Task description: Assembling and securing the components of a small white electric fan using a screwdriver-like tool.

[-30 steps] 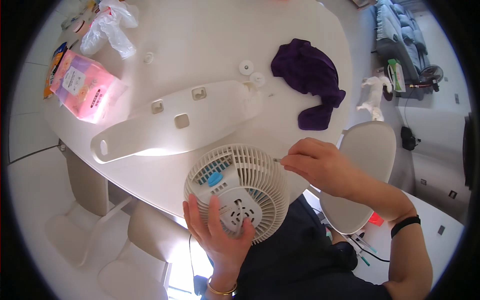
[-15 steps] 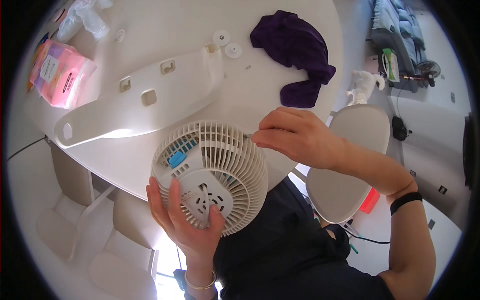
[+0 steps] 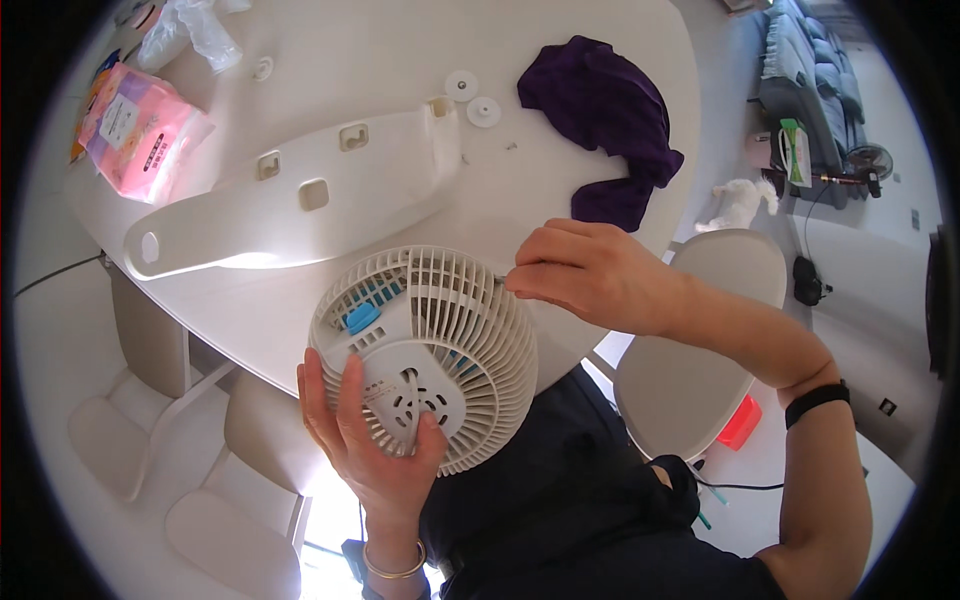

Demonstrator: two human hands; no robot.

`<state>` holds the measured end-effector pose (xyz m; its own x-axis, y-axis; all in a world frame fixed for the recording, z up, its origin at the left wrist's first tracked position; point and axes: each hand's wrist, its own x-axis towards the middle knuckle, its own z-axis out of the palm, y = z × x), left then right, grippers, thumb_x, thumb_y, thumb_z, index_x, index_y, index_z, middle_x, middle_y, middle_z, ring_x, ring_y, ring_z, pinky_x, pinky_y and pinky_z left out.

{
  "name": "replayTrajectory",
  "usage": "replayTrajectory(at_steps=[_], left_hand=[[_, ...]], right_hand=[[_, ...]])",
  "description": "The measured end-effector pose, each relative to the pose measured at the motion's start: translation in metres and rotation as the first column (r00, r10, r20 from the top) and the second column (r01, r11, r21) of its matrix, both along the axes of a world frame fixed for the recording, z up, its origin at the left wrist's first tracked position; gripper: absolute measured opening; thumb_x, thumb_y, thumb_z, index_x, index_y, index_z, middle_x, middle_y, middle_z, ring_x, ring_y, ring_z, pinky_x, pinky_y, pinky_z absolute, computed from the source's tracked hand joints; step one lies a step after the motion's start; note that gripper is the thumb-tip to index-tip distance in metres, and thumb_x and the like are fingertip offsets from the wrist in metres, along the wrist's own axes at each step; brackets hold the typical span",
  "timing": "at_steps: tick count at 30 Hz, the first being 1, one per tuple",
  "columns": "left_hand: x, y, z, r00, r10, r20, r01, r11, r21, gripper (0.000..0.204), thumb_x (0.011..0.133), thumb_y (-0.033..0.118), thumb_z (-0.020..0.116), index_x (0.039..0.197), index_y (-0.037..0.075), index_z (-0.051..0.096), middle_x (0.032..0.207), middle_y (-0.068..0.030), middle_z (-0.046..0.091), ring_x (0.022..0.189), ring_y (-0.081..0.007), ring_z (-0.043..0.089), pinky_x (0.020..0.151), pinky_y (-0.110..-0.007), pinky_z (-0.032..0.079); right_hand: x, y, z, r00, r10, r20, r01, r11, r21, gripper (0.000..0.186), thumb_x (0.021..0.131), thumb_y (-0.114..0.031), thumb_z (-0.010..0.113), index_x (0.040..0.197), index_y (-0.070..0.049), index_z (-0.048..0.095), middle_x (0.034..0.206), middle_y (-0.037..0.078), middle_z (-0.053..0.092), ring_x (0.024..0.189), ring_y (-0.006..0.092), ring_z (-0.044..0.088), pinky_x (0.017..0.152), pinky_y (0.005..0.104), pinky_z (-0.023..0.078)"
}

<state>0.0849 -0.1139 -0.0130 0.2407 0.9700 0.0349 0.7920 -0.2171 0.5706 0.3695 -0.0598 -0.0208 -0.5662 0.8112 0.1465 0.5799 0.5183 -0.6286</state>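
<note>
Left hand (image 3: 376, 455)'s gripping the fan head (image 3: 478, 345), lower centre of frame; right hand (image 3: 585, 268)'s pinching some tiny piece (image 3: 502, 281) at its rim. Probably fastener fiddling, so next likely needs steady holding.

Fan head (image 3: 470, 340): round, off-white slatted cage, assembled, back turned up toward camera. Slotted back plate (image 3: 402, 378) lower left, blue knob (image 3: 362, 318) above it, blue visible through slats. Sits at table (image 3: 360, 60) near edge, partly past it. Thin piece (image 3: 501, 280) at right rim, mostly hidden.
</note>
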Motion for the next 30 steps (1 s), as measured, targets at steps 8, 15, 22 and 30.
replayTrajectory(at_steps=[8,15,22,30], left_hand=[[0.001,0.002,0.002,1.000,-0.013,0.000,0.013,1.000,-0.006,0.074,0.068,0.010,0.064,0.139,0.005,0.045,0.150,-0.0229,0.033,0.134,-0.0401,0.038,0.107,-0.048,0.037],[-0.004,0.002,-0.002,1.000,-0.011,0.006,0.011,1.000,0.000,0.070,0.073,0.026,0.070,0.136,0.005,0.047,0.147,-0.0261,0.034,0.133,-0.0464,0.037,0.106,-0.056,0.036],[-0.001,0.004,0.000,0.999,-0.039,0.036,0.038,0.999,0.031,0.074,0.068,0.010,0.067,0.138,0.005,0.046,0.150,-0.0225,0.034,0.133,-0.0410,0.038,0.107,-0.050,0.035],[-0.005,0.005,-0.002,0.997,-0.062,0.041,0.060,0.996,0.060,0.072,0.069,0.013,0.069,0.138,0.004,0.046,0.149,-0.0226,0.034,0.135,-0.0426,0.035,0.108,-0.053,0.032]], right_hand=[[-0.013,0.014,0.018,0.965,0.165,0.205,-0.163,0.986,-0.028,0.013,0.079,-0.011,0.068,0.090,-0.006,0.063,0.091,0.005,0.057,0.082,0.0217,0.059,0.063,0.0315,0.052],[-0.017,0.010,0.020,0.996,-0.091,-0.017,0.060,0.776,-0.628,0.018,0.092,-0.016,0.062,0.103,-0.002,0.061,0.094,0.011,0.063,0.082,0.0272,0.064,0.068,0.0337,0.052],[-0.039,-0.025,-0.001,0.887,-0.451,0.098,0.459,0.835,-0.303,0.025,0.096,-0.026,0.057,0.100,-0.001,0.062,0.093,0.017,0.068,0.086,0.0334,0.066,0.077,0.0412,0.051],[-0.033,-0.002,0.027,0.880,-0.445,0.169,0.422,0.565,-0.709,0.027,0.096,-0.025,0.057,0.104,0.001,0.060,0.086,0.014,0.068,0.078,0.0257,0.066,0.071,0.0368,0.051]])
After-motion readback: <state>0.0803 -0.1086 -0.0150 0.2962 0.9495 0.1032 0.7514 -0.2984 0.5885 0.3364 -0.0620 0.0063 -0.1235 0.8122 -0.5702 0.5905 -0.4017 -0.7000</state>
